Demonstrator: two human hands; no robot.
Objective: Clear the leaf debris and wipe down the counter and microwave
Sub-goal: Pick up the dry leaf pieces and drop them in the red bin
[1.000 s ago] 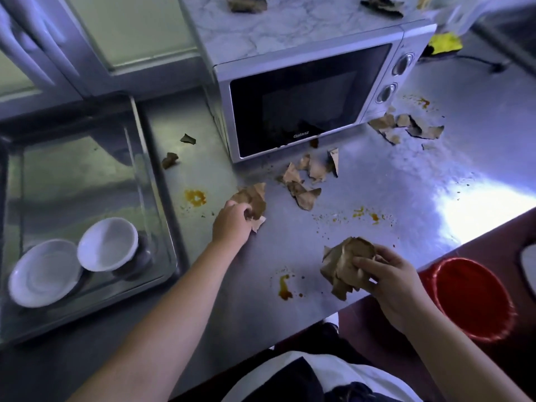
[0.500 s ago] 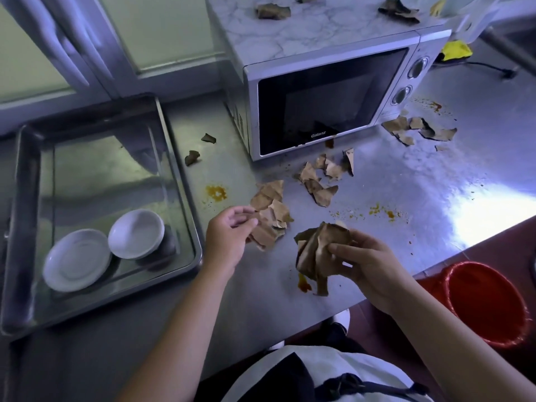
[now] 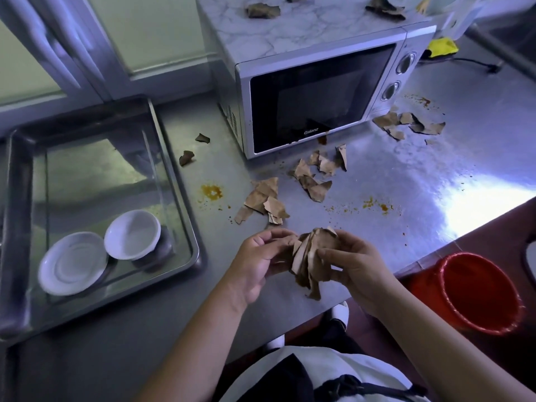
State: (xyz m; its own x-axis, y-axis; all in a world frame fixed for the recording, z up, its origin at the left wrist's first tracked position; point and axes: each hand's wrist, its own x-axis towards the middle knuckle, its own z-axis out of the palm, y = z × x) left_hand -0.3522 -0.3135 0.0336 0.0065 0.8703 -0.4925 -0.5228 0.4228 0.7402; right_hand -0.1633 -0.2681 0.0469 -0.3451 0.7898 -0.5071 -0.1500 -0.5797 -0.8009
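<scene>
A bundle of dry brown leaf pieces (image 3: 311,258) is held above the counter's front edge. My right hand (image 3: 352,266) grips it from the right, and my left hand (image 3: 258,262) pinches its left side. More leaf pieces (image 3: 262,200) lie on the steel counter (image 3: 420,181) just beyond my hands, others (image 3: 317,175) in front of the microwave (image 3: 319,91), and a cluster (image 3: 407,124) at its right. Leaf scraps (image 3: 262,10) also rest on the microwave's marbled top. Orange stains (image 3: 211,192) spot the counter.
A steel tray (image 3: 185,227) at left holds a white saucer (image 3: 72,264) and a white bowl (image 3: 132,235). A red bucket (image 3: 475,291) stands on the floor at lower right. A yellow cloth (image 3: 442,46) lies behind the microwave. Two small leaf bits (image 3: 187,156) lie by the tray.
My left hand drew back from the leaf pile on the counter and met my right hand, and both now hold the bundle. The view shifted slightly left.
</scene>
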